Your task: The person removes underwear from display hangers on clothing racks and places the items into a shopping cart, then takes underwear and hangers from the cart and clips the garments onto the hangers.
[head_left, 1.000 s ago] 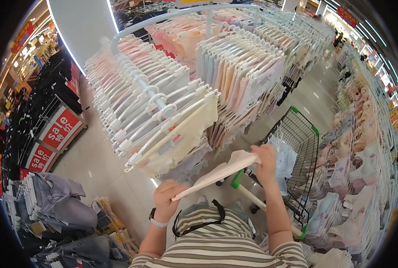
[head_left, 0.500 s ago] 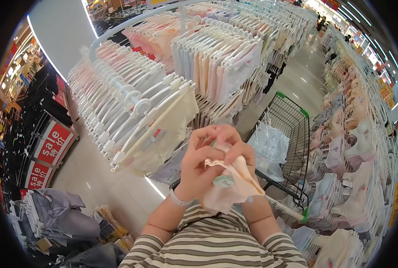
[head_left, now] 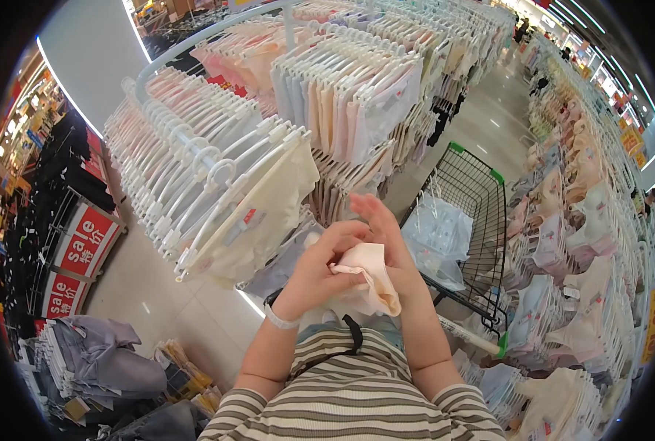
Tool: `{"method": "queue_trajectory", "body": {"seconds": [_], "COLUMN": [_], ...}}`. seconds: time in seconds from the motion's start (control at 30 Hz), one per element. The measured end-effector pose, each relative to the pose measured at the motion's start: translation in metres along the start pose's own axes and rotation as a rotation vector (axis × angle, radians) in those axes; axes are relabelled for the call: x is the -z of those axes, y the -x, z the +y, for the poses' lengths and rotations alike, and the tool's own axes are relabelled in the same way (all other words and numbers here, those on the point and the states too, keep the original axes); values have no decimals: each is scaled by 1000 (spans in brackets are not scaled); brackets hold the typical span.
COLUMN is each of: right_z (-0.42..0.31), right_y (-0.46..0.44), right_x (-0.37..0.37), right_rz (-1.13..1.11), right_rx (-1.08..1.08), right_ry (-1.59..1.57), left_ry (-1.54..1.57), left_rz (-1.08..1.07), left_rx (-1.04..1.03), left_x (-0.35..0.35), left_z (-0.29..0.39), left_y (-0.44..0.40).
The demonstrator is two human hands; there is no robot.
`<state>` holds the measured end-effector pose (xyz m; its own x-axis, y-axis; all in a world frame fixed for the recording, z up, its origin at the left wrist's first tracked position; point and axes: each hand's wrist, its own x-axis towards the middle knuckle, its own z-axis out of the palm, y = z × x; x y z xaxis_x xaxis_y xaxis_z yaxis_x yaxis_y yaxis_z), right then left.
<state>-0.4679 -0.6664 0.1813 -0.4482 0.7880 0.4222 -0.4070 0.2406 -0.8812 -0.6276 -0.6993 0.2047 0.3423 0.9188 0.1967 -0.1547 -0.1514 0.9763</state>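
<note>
A small pale peach piece of underwear [head_left: 370, 273] is bunched up between my two hands in front of my chest. My left hand [head_left: 326, 266] has its thumb and fingers closed on the cloth from the left side. On the other side, my right hand [head_left: 395, 253] rests its palm against the garment, fingers stretched upward and apart from it. The round green tag on the garment is hidden now. Just beyond my left hand hangs a cream pair of briefs [head_left: 258, 220] at the front of a white hanger row.
A black wire shopping cart [head_left: 482, 220] with green corners holds pale blue clothing [head_left: 438, 231] in plastic, to my right. Racks of bras [head_left: 585, 220] line the right side. Red sale signs [head_left: 85, 239] and folded grey-purple clothes [head_left: 107, 349] are at the left.
My right hand's fingers have unbent and now point upward. The garment is folded smaller and the tag has gone from sight. The hands sit slightly lower.
</note>
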Motion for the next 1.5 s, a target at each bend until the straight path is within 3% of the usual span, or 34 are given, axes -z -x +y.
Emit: {"method": "queue_trajectory", "body": {"seconds": [0.2, 0.33, 0.43, 0.63, 0.73, 0.83, 0.97, 1.07, 1.1, 1.2, 1.23, 1.33, 1.37, 1.5], "right_z": [16, 6, -21, -27, -20, -3, 90, 104, 109, 115, 90, 82, 75, 73], "right_y": [11, 28, 27, 31, 34, 44, 81, 87, 92, 110, 107, 102, 103, 97], "right_x": [20, 23, 5, 16, 37, 48, 64, 35, 34, 14, 13, 20, 19, 25], "right_rz": [40, 12, 50, 12, -137, -49, 30, -9, -54, 48, 141, -83, 119, 301], "right_rx": [11, -94, -76, -233, -220, -387, -280, -308, -398, -252, -468, -339, -532, -581], "right_ry": [-99, -145, 511, 849, 754, 4, -1176, -1513, -1477, -1606, -804, -555, -627, -463], "left_ry": [-228, -562, -575, -597, -642, -625, -508, -212, -86, 162, 204, 327, 363, 514], "left_rz": [312, 330, 324, 372, 375, 392, 480, 533, 540, 471, 492, 532, 536, 508], "left_rx": [-143, -339, -405, -398, -430, -356, -198, -82, -33, 112, 155, 270, 301, 409], "left_x": [-11, -5, -2, -1, 2, 2, 1, 7, 10, 25, 29, 37, 40, 39], "left_z": [-10, -13, -17, -19, -19, -23, -29, -45, -51, -68, -73, -93, -102, -124], "left_y": [5, 8, 3, 0, 0, 1, -4, -10, -12, -13, -15, -17, -16, -2]}}
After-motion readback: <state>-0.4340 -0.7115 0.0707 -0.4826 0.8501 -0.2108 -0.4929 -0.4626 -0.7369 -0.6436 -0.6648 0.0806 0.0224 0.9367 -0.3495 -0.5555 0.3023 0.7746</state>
